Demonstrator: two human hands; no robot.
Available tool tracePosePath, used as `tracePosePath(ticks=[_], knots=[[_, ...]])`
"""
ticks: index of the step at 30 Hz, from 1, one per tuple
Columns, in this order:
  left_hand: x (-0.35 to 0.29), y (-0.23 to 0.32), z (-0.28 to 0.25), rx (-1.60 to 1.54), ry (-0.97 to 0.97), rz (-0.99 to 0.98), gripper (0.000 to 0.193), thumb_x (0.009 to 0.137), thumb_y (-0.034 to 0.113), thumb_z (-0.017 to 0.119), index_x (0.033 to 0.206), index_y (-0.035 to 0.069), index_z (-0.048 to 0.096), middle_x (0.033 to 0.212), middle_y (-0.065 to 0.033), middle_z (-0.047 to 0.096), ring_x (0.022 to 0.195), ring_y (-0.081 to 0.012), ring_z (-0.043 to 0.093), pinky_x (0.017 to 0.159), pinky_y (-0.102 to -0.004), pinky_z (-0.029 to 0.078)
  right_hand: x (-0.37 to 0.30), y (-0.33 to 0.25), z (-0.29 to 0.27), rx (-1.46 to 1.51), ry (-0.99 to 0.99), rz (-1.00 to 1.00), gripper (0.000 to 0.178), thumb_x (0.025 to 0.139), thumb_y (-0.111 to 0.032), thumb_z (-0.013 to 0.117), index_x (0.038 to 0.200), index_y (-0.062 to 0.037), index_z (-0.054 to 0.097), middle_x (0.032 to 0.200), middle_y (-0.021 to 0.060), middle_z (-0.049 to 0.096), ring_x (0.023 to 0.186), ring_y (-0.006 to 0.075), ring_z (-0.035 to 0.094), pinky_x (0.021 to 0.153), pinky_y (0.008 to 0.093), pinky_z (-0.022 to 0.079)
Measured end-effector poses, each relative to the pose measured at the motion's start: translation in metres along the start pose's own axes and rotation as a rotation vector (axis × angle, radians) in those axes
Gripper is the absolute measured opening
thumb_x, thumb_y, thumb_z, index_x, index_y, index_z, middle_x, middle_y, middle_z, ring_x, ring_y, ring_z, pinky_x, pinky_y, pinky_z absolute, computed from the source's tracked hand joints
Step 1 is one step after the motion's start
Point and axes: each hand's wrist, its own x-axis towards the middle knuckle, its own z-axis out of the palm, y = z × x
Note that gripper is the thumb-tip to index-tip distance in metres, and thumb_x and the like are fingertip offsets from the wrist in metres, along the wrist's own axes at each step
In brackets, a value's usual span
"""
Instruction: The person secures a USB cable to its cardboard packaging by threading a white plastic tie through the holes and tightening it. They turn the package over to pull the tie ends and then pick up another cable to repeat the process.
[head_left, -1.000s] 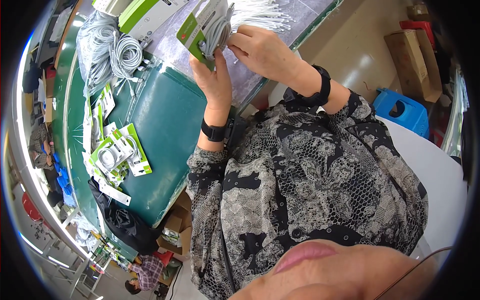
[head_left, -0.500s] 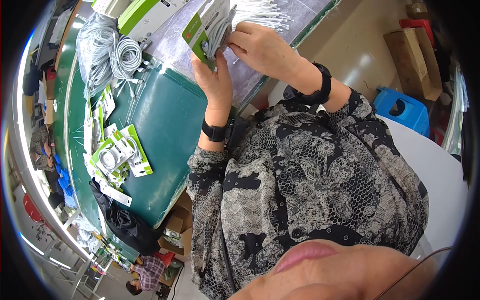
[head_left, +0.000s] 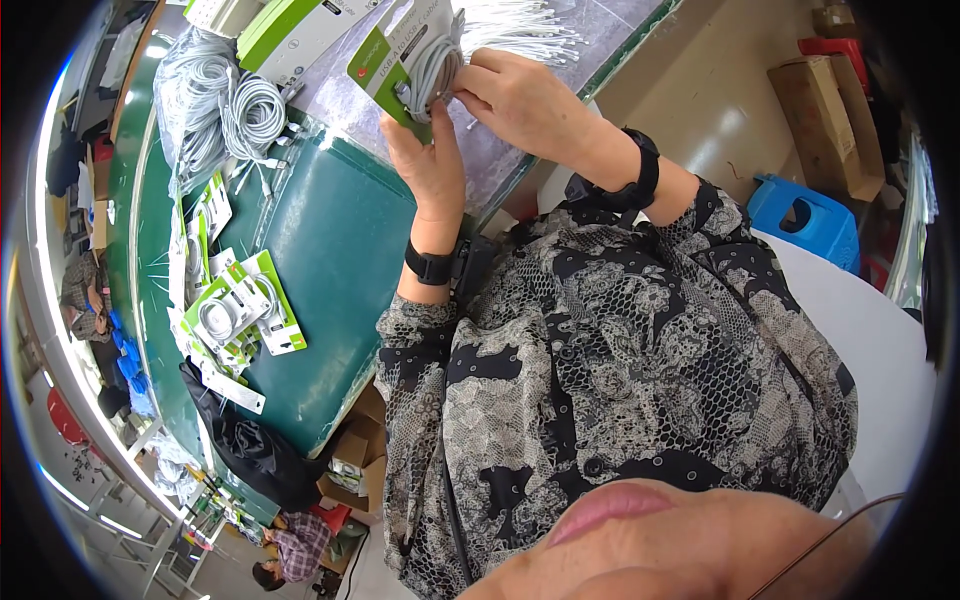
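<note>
Over the far part of the table, my left hand (head_left: 428,170) grips a green-and-white packaging card (head_left: 372,80) from below, its thumb pressed on the front. A coiled grey cable (head_left: 436,72) lies against that card. At the coil's right side, the fingers of my right hand (head_left: 530,105) are pinched together. What sits between those fingertips is too small to make out. Just beyond my right hand spreads a bundle of thin white strips (head_left: 520,28).
Left of my hands are a stack of green-and-white cards (head_left: 305,35) and a clear bag of grey cables (head_left: 190,90). Carded cables (head_left: 235,310) lie piled on the green tabletop (head_left: 335,240), near a black cloth (head_left: 260,460). A blue stool (head_left: 805,225) stands at right.
The card has turned and shifted slightly left, showing more of its front. My right hand stays pinched at the coil and has barely moved.
</note>
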Motion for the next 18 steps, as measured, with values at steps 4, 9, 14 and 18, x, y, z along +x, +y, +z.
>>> tracePosePath(ticks=[4,9,14,18], knots=[[0.001,0.003,0.0,-0.036,0.007,-0.004,0.026,0.089,0.003,0.059,0.11,-0.001,0.043,0.101,-0.0137,0.057,0.089,-0.0216,0.057,0.078,-0.0331,0.046,0.0,-0.001,0.002,0.0,-0.001,0.001,0.012,0.078,-0.003,0.063,0.09,-0.0044,0.061,0.077,0.008,0.055,0.07,0.0263,0.058,0.062,0.0349,0.05],[0.0,0.007,0.002,-0.06,0.011,-0.02,0.025,0.089,0.003,0.059,0.108,-0.002,0.044,0.1,-0.014,0.058,0.089,-0.0207,0.056,0.077,-0.0335,0.046,-0.001,0.003,0.004,0.029,0.034,0.012,0.014,0.078,-0.002,0.064,0.091,-0.004,0.061,0.078,0.0079,0.056,0.071,0.0273,0.058,0.062,0.0353,0.05],[0.002,0.012,0.002,-0.128,0.045,-0.081,0.024,0.088,0.001,0.059,0.107,-0.003,0.045,0.098,-0.0142,0.059,0.087,-0.0219,0.057,0.077,-0.0339,0.046,-0.001,0.005,0.008,-0.04,0.037,-0.022,0.013,0.079,-0.003,0.064,0.092,-0.0032,0.06,0.08,0.0082,0.056,0.073,0.0259,0.059,0.064,0.0326,0.05],[0.004,0.011,-0.01,-0.058,0.042,0.122,0.026,0.085,0.0,0.061,0.106,-0.001,0.046,0.098,-0.0143,0.061,0.086,-0.0256,0.059,0.078,-0.0362,0.047,-0.001,-0.007,-0.001,0.221,0.063,0.037,0.013,0.081,-0.005,0.066,0.092,-0.0029,0.059,0.081,0.0072,0.057,0.074,0.0199,0.059,0.066,0.0282,0.05]])
